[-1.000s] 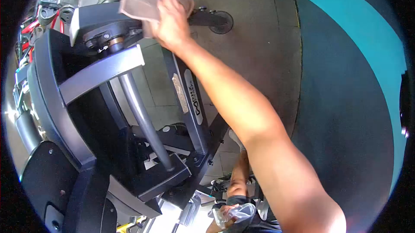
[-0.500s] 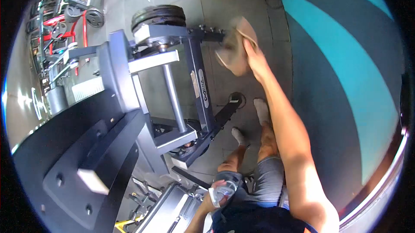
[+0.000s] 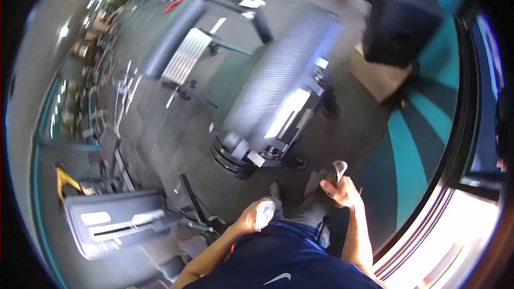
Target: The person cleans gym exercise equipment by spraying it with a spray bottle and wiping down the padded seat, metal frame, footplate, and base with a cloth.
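My left hand is closed around a whitish, see-through plastic bottle in front of my waist. Glare and blur hide the bottle's details. On the other side, my right hand grips a tan cloth, now bunched up, with a small part sticking out above the fingers. Both hands are near my body, above my legs. Ahead of them stands a gym machine with a long dark padded surface and black weight plates at its near end; neither hand touches it.
A grey bench-like machine part stands at lower left. Another padded machine is further ahead. At upper right a black box-shaped object rests by a wooden box. A teal-striped wall and window ledge run along the right.
My right hand has drawn the cloth back from near the machine's frame toward my body. The left hand still holds the bottle. The view has turned and now shows more of the room.
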Demonstrator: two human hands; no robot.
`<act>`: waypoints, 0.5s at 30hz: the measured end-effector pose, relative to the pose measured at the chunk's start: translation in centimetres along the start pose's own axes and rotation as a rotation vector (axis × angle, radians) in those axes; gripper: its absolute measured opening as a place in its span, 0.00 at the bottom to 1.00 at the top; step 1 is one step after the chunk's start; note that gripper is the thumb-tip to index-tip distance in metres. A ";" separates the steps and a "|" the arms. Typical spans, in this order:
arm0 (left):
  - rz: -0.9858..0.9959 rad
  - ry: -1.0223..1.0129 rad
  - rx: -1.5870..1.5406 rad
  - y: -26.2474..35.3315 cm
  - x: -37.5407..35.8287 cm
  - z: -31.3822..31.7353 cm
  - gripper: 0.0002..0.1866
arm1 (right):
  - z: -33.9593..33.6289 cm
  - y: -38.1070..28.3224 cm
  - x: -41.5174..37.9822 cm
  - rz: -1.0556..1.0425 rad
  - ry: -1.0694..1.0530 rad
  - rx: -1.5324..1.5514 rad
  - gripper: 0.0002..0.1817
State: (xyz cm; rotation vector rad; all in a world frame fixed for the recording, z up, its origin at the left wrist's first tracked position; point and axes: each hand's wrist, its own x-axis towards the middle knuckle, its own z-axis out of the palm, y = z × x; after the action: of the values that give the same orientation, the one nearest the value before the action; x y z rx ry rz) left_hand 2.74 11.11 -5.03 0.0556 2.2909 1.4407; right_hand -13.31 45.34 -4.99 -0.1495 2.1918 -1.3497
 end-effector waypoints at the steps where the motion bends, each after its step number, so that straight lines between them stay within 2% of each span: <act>1: 0.096 0.015 0.076 1.9 0.1 -1.3 0.26 | -0.1 -3.3 0.0 0.086 -0.156 -0.162 0.32; 2: 0.181 0.047 0.105 2.4 -0.5 -2.2 0.25 | 0.8 -5.9 0.4 0.123 -0.304 -0.317 0.33; 3: 0.264 0.078 0.140 2.9 -1.1 -2.9 0.25 | 1.9 -8.6 0.5 0.063 -0.392 -0.293 0.33; 5: 0.288 0.165 0.255 5.4 -2.5 -4.6 0.21 | 5.6 -13.2 1.4 0.032 -0.667 -0.543 0.34; 6: 0.270 0.197 0.294 6.1 -3.5 -5.2 0.20 | 8.4 -11.8 2.0 -0.142 -0.746 -0.607 0.31; 7: 0.251 0.227 0.333 6.9 -4.3 -5.9 0.19 | 10.6 -13.9 1.8 -0.222 -0.825 -0.643 0.25; 9: 0.169 0.268 0.368 7.2 -6.6 -7.5 0.18 | 14.2 -19.4 1.3 -0.473 -0.971 -0.543 0.25; 10: 0.183 0.328 0.303 7.1 -8.1 -8.4 0.19 | 16.4 -20.9 1.4 -0.521 -1.023 -0.611 0.23; 13: 0.153 0.319 0.078 4.4 -13.2 -11.8 0.19 | 22.6 -25.4 1.7 -0.619 -1.113 -0.778 0.18; 15: 0.111 0.470 -0.084 1.9 -17.6 -13.1 0.18 | 27.4 -27.2 1.9 -0.697 -1.155 -0.755 0.16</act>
State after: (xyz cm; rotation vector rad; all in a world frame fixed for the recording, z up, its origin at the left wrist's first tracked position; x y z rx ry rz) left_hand 13.37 -3.62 7.33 -0.2058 2.6226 1.7557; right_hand -6.08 9.73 8.15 -1.6190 1.4692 -0.3464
